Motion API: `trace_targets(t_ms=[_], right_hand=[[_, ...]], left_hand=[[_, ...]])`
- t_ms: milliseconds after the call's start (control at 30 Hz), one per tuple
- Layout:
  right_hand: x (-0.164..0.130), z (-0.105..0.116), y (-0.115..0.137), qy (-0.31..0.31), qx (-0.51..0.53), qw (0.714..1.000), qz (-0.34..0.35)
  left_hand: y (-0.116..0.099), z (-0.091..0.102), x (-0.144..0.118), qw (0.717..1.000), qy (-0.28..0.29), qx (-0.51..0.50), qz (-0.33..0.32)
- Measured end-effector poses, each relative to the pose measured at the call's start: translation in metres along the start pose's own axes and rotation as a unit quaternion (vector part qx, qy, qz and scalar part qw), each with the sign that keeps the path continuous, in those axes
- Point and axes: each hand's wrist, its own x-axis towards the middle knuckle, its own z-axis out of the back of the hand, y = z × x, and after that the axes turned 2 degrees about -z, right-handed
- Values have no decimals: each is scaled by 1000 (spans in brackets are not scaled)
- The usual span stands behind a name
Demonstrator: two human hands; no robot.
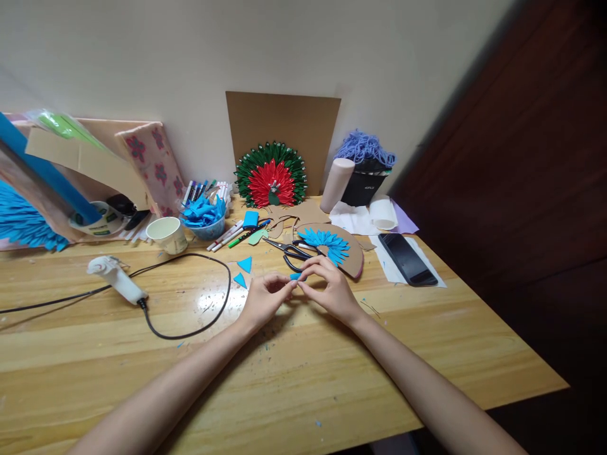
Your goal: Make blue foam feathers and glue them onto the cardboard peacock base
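Note:
Between my fingertips is a small blue paper piece (295,276), partly hidden by the fingers. My left hand (268,297) pinches it from the left, and my right hand (329,291) pinches it from the right. Just beyond my hands lie black-handled scissors (291,251). Behind these is a cardboard half-disc (355,253) with a fan of blue folded pieces (336,243) on it. Two blue paper triangles (243,265) rest on the table to the left of my left hand.
A white glue gun (116,279) with a looped black cord (227,297) lies at left. Near it stand a paper cup (167,235) and a bowl of blue pieces (203,218). A red and green peacock craft (271,177) leans on cardboard at the back. A phone (408,259) lies right.

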Motion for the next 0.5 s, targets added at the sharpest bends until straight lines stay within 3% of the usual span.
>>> trace_targets(t_ms=[100,167,300,367,500], right_hand=[[0,-3,0,-14,40,999,-33],[-1,-8,-2,-23,99,990,-97],[-1,-17,-6,13,236,940,-247],[-1,-19,-6,33,265,924,-274],[-2,-19,-3,36,267,920,-286]], left_hand=[[2,0,-1,1000,1,22,-13],[3,1,-1,999,-2,29,-24],[3,2,-1,998,-11,41,-55],[3,2,-1,996,-14,52,-66],[4,1,-2,993,-21,84,-78]])
